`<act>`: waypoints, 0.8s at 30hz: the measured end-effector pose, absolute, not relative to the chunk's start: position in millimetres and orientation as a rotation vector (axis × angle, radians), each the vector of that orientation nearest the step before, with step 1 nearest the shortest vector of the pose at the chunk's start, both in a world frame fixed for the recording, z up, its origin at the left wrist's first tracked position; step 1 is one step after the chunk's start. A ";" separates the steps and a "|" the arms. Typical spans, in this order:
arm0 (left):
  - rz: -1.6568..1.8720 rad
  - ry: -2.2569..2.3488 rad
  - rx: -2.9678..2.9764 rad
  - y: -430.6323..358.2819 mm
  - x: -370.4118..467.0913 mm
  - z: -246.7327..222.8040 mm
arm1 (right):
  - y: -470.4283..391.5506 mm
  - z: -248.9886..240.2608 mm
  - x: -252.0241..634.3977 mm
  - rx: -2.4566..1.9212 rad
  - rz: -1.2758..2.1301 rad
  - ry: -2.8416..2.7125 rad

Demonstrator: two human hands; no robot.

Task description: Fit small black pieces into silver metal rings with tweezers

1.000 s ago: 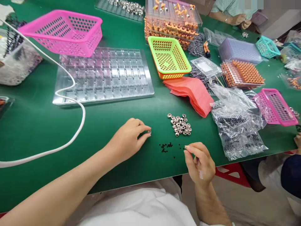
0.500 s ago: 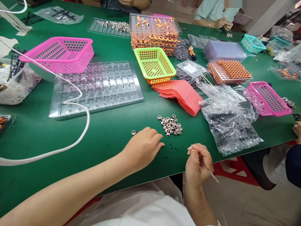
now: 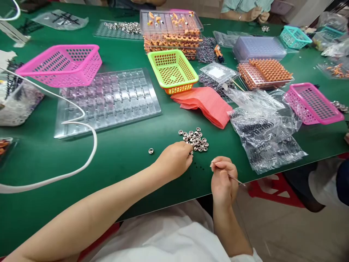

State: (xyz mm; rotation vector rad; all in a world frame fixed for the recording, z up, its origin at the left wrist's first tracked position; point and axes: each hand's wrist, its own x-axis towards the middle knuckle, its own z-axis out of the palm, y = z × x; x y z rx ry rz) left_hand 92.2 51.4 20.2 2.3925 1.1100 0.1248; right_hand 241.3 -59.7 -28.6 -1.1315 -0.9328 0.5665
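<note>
Bright, even indoor light, glare on clear tray [image 3: 120,95], wide-angle stretching at edges

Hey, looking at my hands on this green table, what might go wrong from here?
The left hand is at the pile of metal cups, so it might scatter some. Tiny black bits lie loose between it and the right hand, which grips a thin stick; either hand could brush them away. The lone cup sits near the left wrist and may get nudged.
</note>
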 end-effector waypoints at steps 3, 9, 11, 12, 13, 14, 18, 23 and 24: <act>0.195 1.125 2.321 46.1 75.7 22.6 | -59.0 -24.5 248.4 -1.058 0.695 -0.904; 0.478 1.101 1.982 30.0 27.6 23.7 | -65.0 -23.0 255.1 -1.104 0.719 -0.933; 0.467 1.099 1.851 27.2 17.3 23.9 | -65.5 -25.5 254.3 -1.080 0.782 -0.920; 0.461 1.098 1.773 26.6 14.0 23.8 | -65.1 -26.7 253.5 -1.075 0.810 -0.913; 0.458 1.099 1.688 26.4 11.8 23.6 | -64.5 -27.5 252.6 -1.078 0.829 -0.904; 0.459 1.097 1.599 26.7 10.7 23.2 | -63.7 -27.9 251.6 -1.091 0.842 -0.896; 0.478 1.057 1.310 29.3 11.3 19.5 | -62.1 -24.4 245.8 -1.176 0.918 -0.891; 0.454 1.008 1.189 32.0 12.1 11.8 | -63.1 -17.2 237.1 -1.341 0.909 -0.909; 0.451 1.004 1.185 32.1 11.9 10.2 | -62.9 -16.9 235.7 -1.362 0.886 -0.927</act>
